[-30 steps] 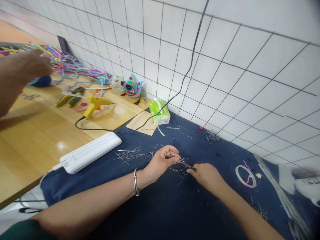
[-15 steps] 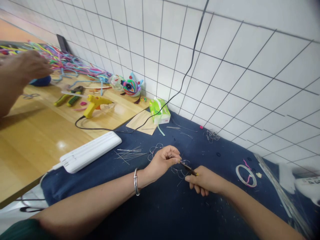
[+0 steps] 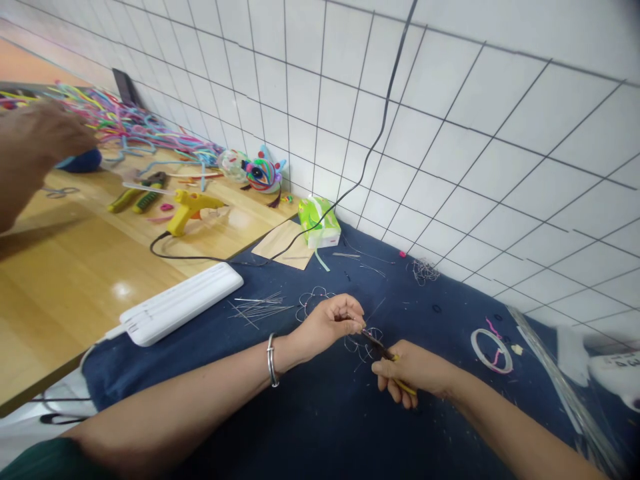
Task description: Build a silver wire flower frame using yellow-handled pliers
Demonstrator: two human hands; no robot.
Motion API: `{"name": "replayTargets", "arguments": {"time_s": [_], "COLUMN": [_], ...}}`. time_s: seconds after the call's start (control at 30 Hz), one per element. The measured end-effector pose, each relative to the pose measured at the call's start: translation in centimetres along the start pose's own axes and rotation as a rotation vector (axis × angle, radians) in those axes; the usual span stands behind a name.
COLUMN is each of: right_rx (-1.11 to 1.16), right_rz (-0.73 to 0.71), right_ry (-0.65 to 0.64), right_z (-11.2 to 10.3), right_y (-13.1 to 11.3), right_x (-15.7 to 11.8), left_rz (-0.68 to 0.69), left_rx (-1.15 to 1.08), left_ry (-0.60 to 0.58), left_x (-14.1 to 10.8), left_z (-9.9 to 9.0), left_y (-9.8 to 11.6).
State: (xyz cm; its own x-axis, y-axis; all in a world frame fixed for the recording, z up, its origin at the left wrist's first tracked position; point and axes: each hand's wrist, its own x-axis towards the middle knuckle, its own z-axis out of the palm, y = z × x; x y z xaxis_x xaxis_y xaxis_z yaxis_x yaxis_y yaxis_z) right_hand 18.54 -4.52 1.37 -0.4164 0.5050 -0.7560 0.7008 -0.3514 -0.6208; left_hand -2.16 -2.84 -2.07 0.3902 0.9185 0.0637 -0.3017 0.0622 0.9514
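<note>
Fingers pinched together, my left hand (image 3: 331,324) grips thin wire close to the tips of the pliers. Yellow-handled pliers (image 3: 382,349) are in my right hand (image 3: 417,371), their dark jaws pointing up-left and meeting the wire at my left fingertips. Whether the jaws are closed on it I cannot tell. Bent, looped wire (image 3: 372,343) shows behind and below the jaws. Just behind my left hand lies another looped wire shape (image 3: 306,305), partly covered by it. Straight wire pieces (image 3: 261,308) lie loose to the left on the dark blue cloth (image 3: 320,427).
A white power strip (image 3: 183,303) and a yellow glue gun (image 3: 193,208) are at left, with a black cord (image 3: 373,147) crossing upward. Tissues (image 3: 320,223), tangled wire (image 3: 425,271) and a tape ring (image 3: 493,351) lie around. Another person's hand (image 3: 45,143) is at far left.
Both my hands have shifted very slightly, and the pliers have turned so that a yellow handle shows below my right hand. The other person's hand has moved a little left.
</note>
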Motion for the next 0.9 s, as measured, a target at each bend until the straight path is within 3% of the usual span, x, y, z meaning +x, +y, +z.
{"name": "replayTargets", "arguments": {"time_s": [0.1,0.27,0.47,0.63,0.73,0.9], "right_rx": [-0.175,-0.437,-0.845,-0.881,-0.813,-0.948], "right_rz": [-0.021,-0.079,-0.073,-0.174,-0.145,-0.048], "right_ry": [0.202,0.335,0.583,0.788,0.973,1.049], "right_z": [0.2,0.4,1.0,0.7,-0.7,-2.3], "right_y": [0.4,0.4,-0.5,0.8,2.7,5.2], "right_x": [0.3,0.1,-0.5,-1.0,-0.7,0.9], "left_rz": [-0.011,-0.041,-0.004,-0.03,-0.049,-0.072], "left_rx": [0.017,0.046,0.124,0.085,0.043,-0.023], "left_ry": [-0.014,-0.019,0.049,0.075,0.045,-0.023], "left_x": [0.0,-0.1,0.1,0.2,0.2,0.1], "left_z": [0.0,0.0,-0.1,-0.3,-0.3,-0.3], "left_y": [0.0,-0.1,-0.3,-0.3,-0.1,0.1]}}
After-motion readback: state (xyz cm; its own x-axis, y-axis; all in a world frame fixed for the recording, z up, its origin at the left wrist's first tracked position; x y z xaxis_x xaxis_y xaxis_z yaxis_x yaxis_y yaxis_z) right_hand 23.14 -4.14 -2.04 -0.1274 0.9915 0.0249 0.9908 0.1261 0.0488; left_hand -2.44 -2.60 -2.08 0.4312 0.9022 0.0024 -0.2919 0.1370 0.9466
